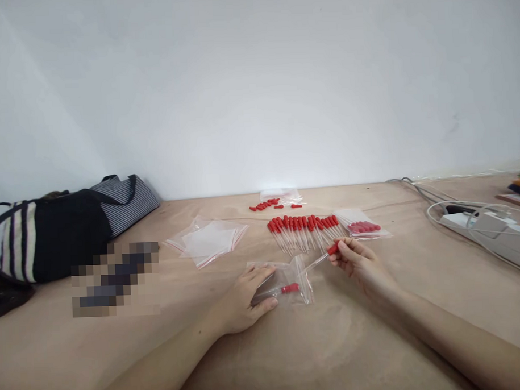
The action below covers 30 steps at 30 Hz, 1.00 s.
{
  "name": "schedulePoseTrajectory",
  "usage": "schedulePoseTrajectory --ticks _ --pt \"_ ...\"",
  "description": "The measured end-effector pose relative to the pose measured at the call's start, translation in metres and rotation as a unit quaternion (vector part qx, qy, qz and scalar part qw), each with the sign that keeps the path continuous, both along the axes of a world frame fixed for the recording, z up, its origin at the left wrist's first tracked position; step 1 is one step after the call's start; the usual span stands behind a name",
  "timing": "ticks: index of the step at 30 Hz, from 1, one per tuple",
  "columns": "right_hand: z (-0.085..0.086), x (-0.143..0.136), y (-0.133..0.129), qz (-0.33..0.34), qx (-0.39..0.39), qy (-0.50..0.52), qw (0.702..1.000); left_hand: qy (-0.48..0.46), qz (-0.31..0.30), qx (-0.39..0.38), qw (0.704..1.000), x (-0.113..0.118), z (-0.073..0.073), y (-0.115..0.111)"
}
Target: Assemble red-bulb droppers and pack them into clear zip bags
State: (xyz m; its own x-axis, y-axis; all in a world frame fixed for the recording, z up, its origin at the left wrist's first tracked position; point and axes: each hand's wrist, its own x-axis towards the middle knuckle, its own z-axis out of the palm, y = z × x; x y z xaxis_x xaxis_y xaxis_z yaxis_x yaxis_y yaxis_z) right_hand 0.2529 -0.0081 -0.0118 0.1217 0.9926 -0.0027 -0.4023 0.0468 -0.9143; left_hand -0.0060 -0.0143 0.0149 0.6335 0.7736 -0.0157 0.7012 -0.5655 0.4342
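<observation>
My left hand [246, 300] rests on a clear zip bag [281, 301], fingers spread over its left part. Inside that bag lies a dropper with a red bulb [290, 288]. My right hand [356, 263] pinches the red bulb of another dropper [317, 262], whose clear tube points left, its tip at the bag's opening. Behind the hands is a row of several red-bulbed droppers [303, 223]. A filled bag with several red bulbs [364, 226] lies at the row's right end.
Flat zip bags [210, 241] are spread left of centre. Loose red bulbs [264, 205] lie near the wall. A black bag [71, 230] and a striped bag [126, 199] stand at left. A white power strip [496, 238] with cables is at right.
</observation>
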Motion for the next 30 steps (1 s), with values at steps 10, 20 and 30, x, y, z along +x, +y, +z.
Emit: schedulePoseTrajectory --ticks 10,20,30 --pt "-0.010 -0.009 -0.008 0.121 0.145 -0.361 0.913 -0.012 -0.010 0.045 0.999 -0.001 -0.011 0.006" --pt "-0.010 -0.030 0.008 0.076 0.255 -0.599 0.755 -0.009 -0.008 0.041 0.999 -0.001 -0.010 0.006" --pt "-0.005 -0.005 0.037 0.033 0.150 -0.604 0.782 -0.005 -0.009 0.033 0.999 0.000 -0.007 0.005"
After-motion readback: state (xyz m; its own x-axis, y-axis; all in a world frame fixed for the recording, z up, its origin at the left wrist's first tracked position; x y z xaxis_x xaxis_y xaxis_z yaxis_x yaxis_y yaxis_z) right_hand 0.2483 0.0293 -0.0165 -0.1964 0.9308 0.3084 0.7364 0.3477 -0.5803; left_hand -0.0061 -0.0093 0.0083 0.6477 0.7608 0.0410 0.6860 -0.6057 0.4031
